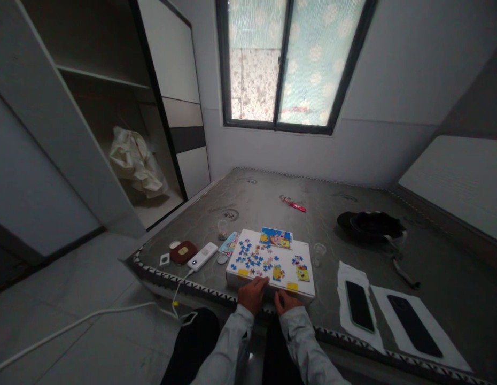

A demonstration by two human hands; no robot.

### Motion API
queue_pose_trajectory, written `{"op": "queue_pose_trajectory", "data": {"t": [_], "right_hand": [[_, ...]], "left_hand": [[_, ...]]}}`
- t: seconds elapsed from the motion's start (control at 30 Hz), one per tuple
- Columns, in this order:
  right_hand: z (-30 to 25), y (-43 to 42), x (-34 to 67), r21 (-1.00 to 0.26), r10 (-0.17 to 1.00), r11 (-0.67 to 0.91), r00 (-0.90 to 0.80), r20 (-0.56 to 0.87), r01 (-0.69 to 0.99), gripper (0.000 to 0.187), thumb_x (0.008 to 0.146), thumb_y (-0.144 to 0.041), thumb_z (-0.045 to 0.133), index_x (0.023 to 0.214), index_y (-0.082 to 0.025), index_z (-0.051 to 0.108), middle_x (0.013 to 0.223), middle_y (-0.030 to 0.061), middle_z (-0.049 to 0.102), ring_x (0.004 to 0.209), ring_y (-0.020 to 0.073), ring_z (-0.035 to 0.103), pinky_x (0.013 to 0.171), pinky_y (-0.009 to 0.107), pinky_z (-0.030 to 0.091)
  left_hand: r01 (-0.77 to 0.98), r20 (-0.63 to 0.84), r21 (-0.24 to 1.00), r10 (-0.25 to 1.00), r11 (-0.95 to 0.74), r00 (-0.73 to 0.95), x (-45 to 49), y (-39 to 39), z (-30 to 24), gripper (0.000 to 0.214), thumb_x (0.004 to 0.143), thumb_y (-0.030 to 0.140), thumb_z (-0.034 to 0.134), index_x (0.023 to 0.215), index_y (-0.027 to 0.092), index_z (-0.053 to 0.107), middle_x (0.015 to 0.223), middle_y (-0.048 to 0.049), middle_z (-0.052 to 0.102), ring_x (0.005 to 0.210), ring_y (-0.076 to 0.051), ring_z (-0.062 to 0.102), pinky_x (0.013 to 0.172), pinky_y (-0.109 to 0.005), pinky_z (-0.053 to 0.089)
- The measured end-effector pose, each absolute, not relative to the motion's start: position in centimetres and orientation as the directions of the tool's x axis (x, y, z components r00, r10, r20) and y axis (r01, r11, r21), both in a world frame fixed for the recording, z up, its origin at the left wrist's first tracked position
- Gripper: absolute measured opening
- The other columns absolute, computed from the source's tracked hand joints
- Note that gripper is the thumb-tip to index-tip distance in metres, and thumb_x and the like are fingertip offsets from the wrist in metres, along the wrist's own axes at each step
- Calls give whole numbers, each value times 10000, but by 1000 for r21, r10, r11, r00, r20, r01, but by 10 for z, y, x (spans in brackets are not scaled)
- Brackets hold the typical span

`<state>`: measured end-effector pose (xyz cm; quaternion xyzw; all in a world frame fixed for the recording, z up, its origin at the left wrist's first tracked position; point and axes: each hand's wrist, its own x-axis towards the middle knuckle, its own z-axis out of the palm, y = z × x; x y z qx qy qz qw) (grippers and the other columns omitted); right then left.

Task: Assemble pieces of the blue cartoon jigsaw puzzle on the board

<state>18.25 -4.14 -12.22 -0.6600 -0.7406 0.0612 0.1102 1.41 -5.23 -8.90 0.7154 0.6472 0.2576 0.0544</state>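
A white board [300, 251] lies on the grey mattress [272, 203] in front of me, with several loose blue jigsaw pieces [250, 258] scattered on it and a few joined colourful bits [301, 272]. My left hand [252, 293] rests on the board's near edge, fingers bent toward the pieces; what they pinch, if anything, is too small to make out. My right hand [286, 302] lies at the board's near edge with its fingers curled against it. A colourful picture card [276, 237] lies at the board's far edge.
Left of the board sit a white power bank [202, 256] with a cable, a dark red case [183, 252], a small card [229, 243] and a clear cup [222, 229]. At the right lie two phones [358, 306] [414, 325] on white paper, and a black bag [371, 224].
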Motion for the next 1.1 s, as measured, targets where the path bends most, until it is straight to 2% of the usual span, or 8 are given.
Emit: {"op": "queue_pose_trajectory", "data": {"t": [0.13, 0.43, 0.73, 0.9, 1.1], "right_hand": [[-124, -41, 182, -235, 992, 107, -88, 90, 966, 348, 993, -441, 439, 959, -297, 754, 768, 19, 755, 620, 158, 645, 561, 243, 322], [-130, -40, 184, -214, 987, 127, -101, 129, 969, 340, 998, -421, 452, 941, -297, 763, 754, 13, 755, 629, 170, 659, 549, 250, 330], [-130, -39, 184, -222, 988, 129, -107, 109, 967, 335, 1004, -403, 445, 936, -289, 752, 771, 13, 761, 667, 169, 681, 559, 245, 344], [-126, -40, 184, -220, 988, 132, -110, 110, 967, 341, 1004, -389, 438, 934, -281, 753, 771, 22, 761, 655, 169, 680, 562, 243, 358], [-122, -42, 182, -238, 987, 128, -102, 121, 963, 328, 997, -395, 454, 951, -287, 760, 782, 19, 766, 656, 166, 681, 575, 242, 357]], "left_hand": [[887, 352, 447, 934, -118, -53, 18, -50, -87, 356, 1036, 339, 414, 1187, 290, 732, 1140, -23, 768, 973, -150, 734, 758, -199, 537], [932, 290, 362, 951, -5, -107, 27, -50, -76, 296, 1012, 354, 466, 1139, 330, 733, 1225, 0, 730, 875, -174, 747, 634, -244, 538], [919, 327, 378, 945, -111, -21, 31, -53, -80, 374, 1026, 352, 397, 1228, 301, 708, 1230, -10, 743, 924, -190, 751, 730, -264, 567], [903, 313, 409, 950, -131, -4, 31, -53, -79, 378, 1015, 322, 408, 1255, 272, 695, 1236, -18, 743, 913, -188, 755, 739, -263, 585], [895, 386, 402, 922, -194, 26, 31, -52, -84, 384, 995, 269, 426, 1273, 244, 690, 1268, -52, 728, 952, -175, 753, 772, -249, 596]]}}
